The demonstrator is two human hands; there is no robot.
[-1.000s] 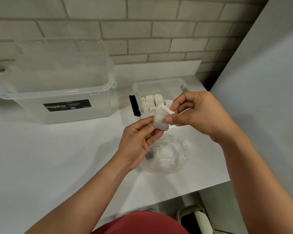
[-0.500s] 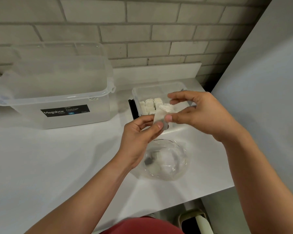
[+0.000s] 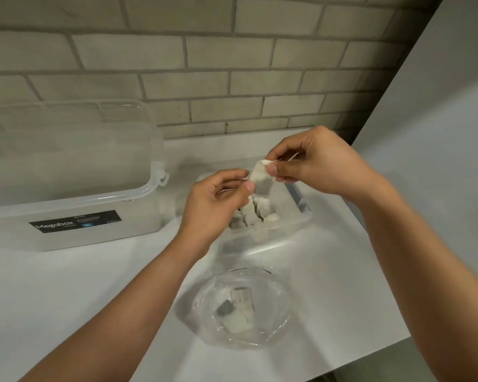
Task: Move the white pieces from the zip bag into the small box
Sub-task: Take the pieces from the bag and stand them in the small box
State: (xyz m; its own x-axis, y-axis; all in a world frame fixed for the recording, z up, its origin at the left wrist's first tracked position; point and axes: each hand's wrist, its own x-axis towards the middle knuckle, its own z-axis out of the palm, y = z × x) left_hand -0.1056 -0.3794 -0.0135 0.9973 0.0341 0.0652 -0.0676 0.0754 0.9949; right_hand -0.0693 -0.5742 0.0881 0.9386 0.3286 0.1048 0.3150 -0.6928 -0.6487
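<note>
Grip: right hand (image 3: 315, 164) pinches the top of one white piece (image 3: 260, 180) with thumb and fingers, and left hand (image 3: 213, 208) pinches its lower left edge with the thumb.
Piece: it hangs in the air between the two hands, right over the small box (image 3: 273, 238).
Small box: clear and open, sitting on the white counter (image 3: 66, 299). More white pieces (image 3: 255, 213) lie packed inside it. The left hand hides the left part of the box.
Zip bag (image 3: 276, 299): clear and crinkly. It lies on the counter near the person, just in front of the small box. A few pieces (image 3: 239, 304) show through it.
Big box (image 3: 75, 172): clear, with a black label (image 3: 75, 221) on the front. It stands to the left of the small box, close to the left hand.
Walls: a brick wall (image 3: 204, 64) runs behind both boxes. A plain grey wall (image 3: 439, 133) stands close on the right, beside the right arm.
Edges: the counter ends near the person, just past the zip bag.
Open room: the wide bare part of the counter is on the left, in front of the big box.
</note>
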